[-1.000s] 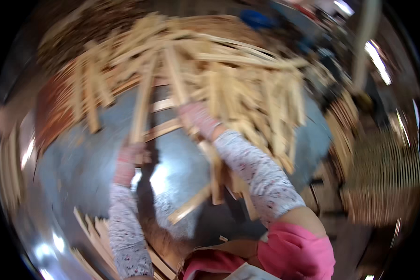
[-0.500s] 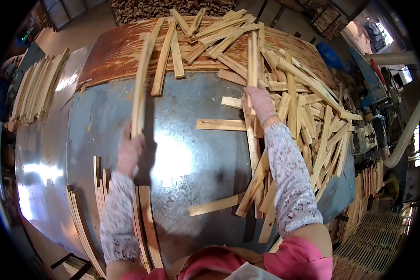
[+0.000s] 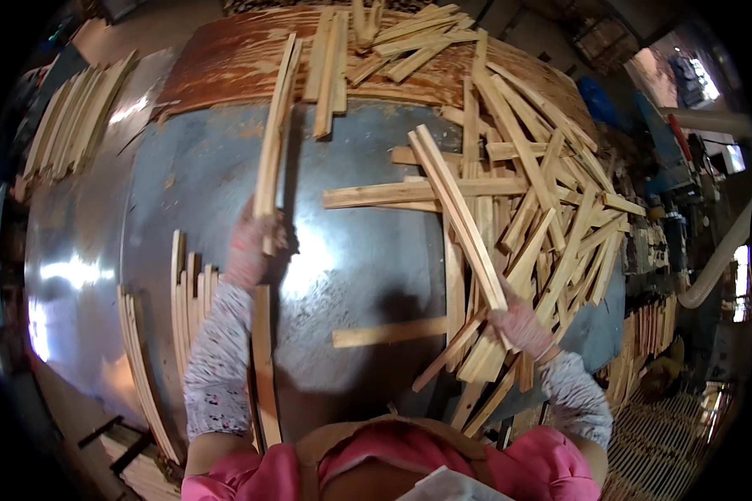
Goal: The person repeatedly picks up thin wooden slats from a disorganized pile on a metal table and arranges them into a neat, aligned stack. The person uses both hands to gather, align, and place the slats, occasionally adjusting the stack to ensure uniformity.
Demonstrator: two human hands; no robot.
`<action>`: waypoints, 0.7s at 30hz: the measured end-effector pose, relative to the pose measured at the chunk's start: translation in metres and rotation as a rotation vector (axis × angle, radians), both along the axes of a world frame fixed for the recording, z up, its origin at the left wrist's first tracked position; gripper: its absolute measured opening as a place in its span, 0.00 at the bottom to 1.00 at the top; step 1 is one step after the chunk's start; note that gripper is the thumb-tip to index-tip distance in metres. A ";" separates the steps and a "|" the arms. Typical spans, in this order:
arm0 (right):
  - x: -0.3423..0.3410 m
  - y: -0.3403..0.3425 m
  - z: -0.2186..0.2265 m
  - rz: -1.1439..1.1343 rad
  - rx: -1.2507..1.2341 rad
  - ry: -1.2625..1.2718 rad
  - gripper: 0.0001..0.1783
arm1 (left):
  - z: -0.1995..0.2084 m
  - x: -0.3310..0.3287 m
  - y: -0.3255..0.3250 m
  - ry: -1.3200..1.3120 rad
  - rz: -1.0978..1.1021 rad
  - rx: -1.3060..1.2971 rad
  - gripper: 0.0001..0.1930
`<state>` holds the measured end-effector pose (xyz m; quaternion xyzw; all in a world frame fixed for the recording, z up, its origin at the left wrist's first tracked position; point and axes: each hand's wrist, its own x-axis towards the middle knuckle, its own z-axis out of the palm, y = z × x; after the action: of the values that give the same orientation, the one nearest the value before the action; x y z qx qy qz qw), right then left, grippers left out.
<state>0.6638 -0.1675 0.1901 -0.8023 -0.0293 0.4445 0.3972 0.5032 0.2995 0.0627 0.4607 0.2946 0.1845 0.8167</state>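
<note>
My left hand [image 3: 251, 246], in a pink glove, is closed round the near end of pale wooden strips [image 3: 276, 134]. They look like two side by side, pointing away over the metal tabletop [image 3: 342, 284]. On the right, my gloved right hand [image 3: 520, 324] is closed on the near end of another wooden strip [image 3: 458, 204], which slants up to the left across a jumbled pile of strips [image 3: 568, 209]. Beneath that strip, another lies crosswise [image 3: 384, 194]. Several sorted strips [image 3: 184, 292] lie beside my left forearm, and one long strip [image 3: 264, 367] runs along its inner side.
A worn reddish-brown board [image 3: 217, 63] covers the table's far part, with more loose strips [image 3: 418, 42] on it. At the far left lies a row of strips [image 3: 79, 117]. Another bundle [image 3: 146, 376] lies at the near left. Machinery and a pale hose [image 3: 718, 267] stand beyond the right side.
My right hand has moved nearer and right, and now holds a slanting strip. My left hand has shifted slightly away and right with its strips. Strips on the far board and pile have shifted.
</note>
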 end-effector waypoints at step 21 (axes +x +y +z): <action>-0.322 0.150 -0.158 0.508 -0.131 -0.657 0.63 | -0.030 -0.376 -0.270 0.979 -0.553 1.528 0.38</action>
<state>0.3417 -0.0178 0.0320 -0.8924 -0.3229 0.2495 0.1926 0.1269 0.0296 0.0329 0.9501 0.2844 -0.0862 0.0948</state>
